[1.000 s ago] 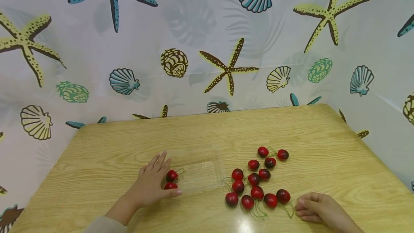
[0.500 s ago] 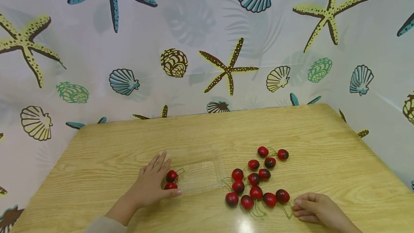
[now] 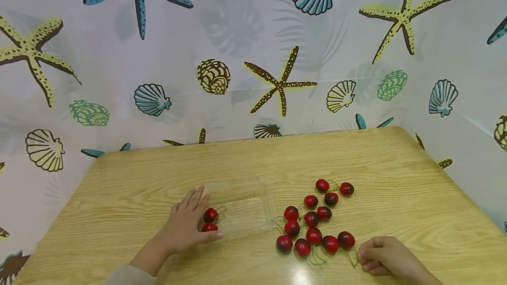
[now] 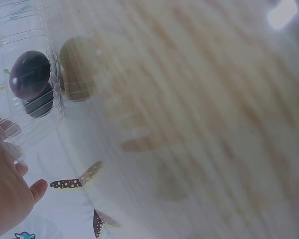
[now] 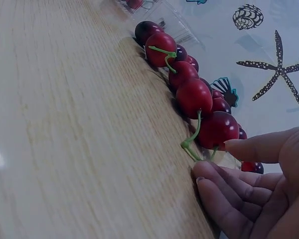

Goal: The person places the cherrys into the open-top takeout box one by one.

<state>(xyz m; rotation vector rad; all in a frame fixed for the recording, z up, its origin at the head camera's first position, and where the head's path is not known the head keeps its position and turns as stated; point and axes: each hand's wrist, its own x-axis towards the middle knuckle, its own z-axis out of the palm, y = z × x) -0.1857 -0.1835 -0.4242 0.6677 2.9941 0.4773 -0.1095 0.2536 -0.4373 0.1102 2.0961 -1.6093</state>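
My left hand (image 3: pixel 184 221) lies with spread, straight fingers along the left end of a clear plastic box (image 3: pixel 249 214), its thumb at the near side. Inside the box, beside that hand, sit two dark red cherries (image 3: pixel 211 215). On the table to the box's right lies a loose cluster of several red cherries (image 3: pixel 311 220) with green stems. My right hand (image 3: pixel 390 256) is at the cluster's near right end, fingertips at the stem (image 5: pixel 189 147) of a joined cherry pair (image 5: pixel 194 98). Its thumb (image 5: pixel 251 148) stands apart from the bent fingers in the right wrist view.
The wood-grain table (image 3: pixel 138 179) reaches back to a pale cloth (image 3: pixel 178 56) printed with starfish and shells, which also hangs along both sides. Farther back in the cluster are two more cherries (image 3: pixel 322 185) joined by a stem.
My right hand has moved slightly left, to the stem ends. The nearest cherries have shifted a little to the left as well. My left hand and the box have stayed in place.
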